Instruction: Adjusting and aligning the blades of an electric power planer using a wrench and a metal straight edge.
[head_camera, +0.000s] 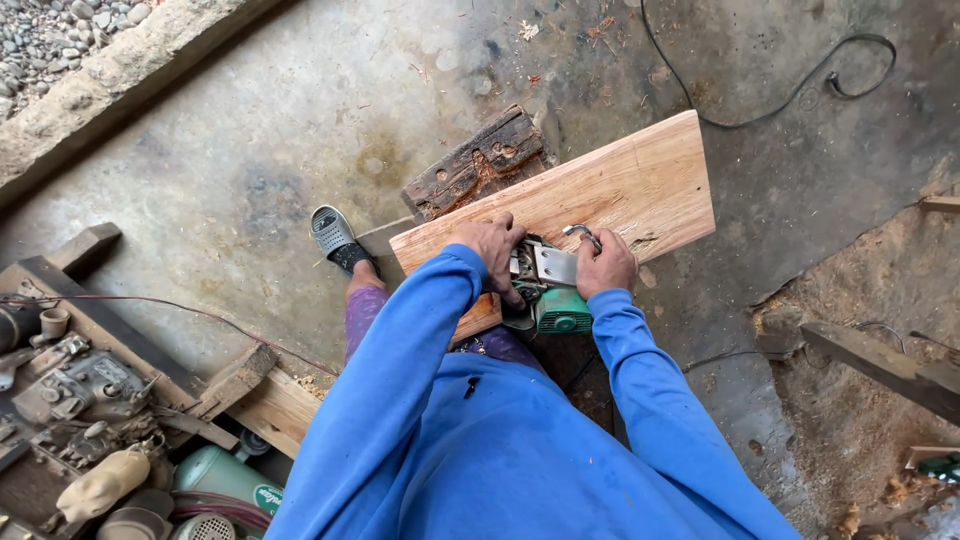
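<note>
Your left hand (491, 243) sits just left of the frame's centre, fingers curled down over the front of the green power tool (545, 290), which rests against the near edge of the pale wooden board (600, 195). Your right hand (606, 264), just right of centre, is closed around a small bent metal key (581, 233), whose end sticks up above your knuckles, right over the tool's shiny metal plate (553, 265). Both hands touch the tool, close together, with the plate showing between them.

The board runs slantwise from centre left up to the upper right of the frame, its far end higher in the picture. Its underside rests on a dark, weathered wood block (478, 163) just above and to the left of your hands. Your blue sleeves fill the lower middle of the frame.

Left of the board, your sandalled foot (336, 236) stands on the concrete floor (250, 150). A black cable (770, 110) loops across the upper right. At the lower left lies a clutter of machine parts (80, 390) beside a thin red wire (200, 312). Sawdust (880, 300) lies heaped at the right edge.
</note>
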